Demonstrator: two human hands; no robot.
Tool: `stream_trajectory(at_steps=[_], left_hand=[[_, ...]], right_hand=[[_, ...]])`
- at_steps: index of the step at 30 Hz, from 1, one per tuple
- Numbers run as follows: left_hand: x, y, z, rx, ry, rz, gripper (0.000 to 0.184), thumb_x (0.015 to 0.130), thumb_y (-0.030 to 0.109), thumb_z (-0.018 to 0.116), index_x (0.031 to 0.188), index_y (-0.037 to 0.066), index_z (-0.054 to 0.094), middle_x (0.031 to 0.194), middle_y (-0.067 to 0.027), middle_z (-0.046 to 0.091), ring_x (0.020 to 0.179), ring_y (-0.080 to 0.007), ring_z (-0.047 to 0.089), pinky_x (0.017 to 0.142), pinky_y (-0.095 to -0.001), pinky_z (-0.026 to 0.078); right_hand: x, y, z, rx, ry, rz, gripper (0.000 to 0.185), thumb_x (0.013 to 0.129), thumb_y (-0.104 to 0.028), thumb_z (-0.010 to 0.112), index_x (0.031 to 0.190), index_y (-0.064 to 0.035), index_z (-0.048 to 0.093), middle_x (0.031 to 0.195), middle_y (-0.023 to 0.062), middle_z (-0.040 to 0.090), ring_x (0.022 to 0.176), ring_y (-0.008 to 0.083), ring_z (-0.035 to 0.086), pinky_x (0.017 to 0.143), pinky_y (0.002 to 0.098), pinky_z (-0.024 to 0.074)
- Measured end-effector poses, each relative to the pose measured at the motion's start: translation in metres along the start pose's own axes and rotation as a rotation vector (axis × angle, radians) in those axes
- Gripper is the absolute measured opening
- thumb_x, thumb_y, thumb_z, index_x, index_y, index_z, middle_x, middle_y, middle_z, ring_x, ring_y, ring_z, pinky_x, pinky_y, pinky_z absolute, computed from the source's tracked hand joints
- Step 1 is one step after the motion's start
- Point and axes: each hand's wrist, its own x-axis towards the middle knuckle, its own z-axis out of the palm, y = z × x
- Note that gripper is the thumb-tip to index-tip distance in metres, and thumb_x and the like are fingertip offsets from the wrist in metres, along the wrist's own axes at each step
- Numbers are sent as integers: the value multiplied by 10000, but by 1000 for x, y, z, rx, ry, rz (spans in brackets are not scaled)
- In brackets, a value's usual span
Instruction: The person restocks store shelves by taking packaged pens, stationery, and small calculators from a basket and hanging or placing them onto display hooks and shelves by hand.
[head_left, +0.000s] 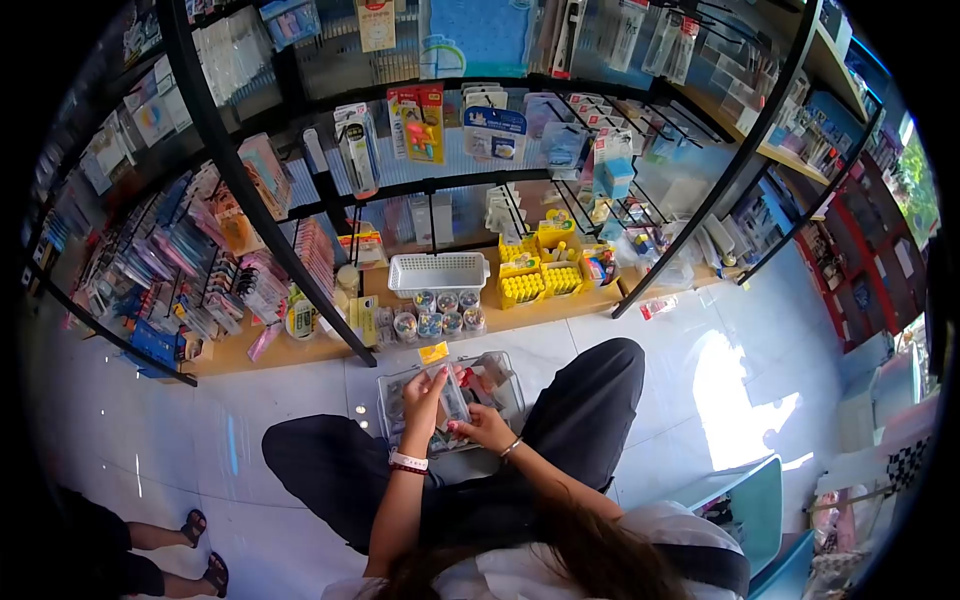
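Observation:
Between my two hands is a small clear plastic pack (453,400) with greyish contents that I cannot make out. My left hand (423,398) grips its left side, thumb near the top. The fingers of my right hand (486,428) are closed on its lower right end. A yellow tag (433,352) shows just above my left hand; whether it belongs to the pack I cannot tell. Right below my hands, a clear-walled bin (516,394) with mixed packaged items, some red, stands on the floor between my crossed legs.
Ahead is a low wooden shelf (540,316) with a white plastic basket (436,273), several round clear tubs (430,324) and yellow boxes (522,289). Black posts and hooks with hanging packs rise above. A teal bin (757,510) stands at right; another person's feet (205,550) are at lower left.

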Motion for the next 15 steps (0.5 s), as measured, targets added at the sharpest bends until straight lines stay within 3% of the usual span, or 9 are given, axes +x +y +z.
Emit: stream_trajectory(at_steps=[7,15], left_hand=[[6,9,8,38,-34,39,285,879,115,554,1051,-112,548,1008,-185,624,910,-241,628,835,-304,483],[-1,20,16,125,-108,30,289,890,154,542,1031,-98,563,1005,-180,627,872,-222,637,789,-292,499]], right_hand=[[2,-7,6,32,36,-84,189,840,-134,626,922,26,569,800,53,632,674,102,597,625,239,501],[5,-19,2,56,20,-146,187,848,-111,609,954,38,568,801,73,639,706,125,617,651,250,510]])
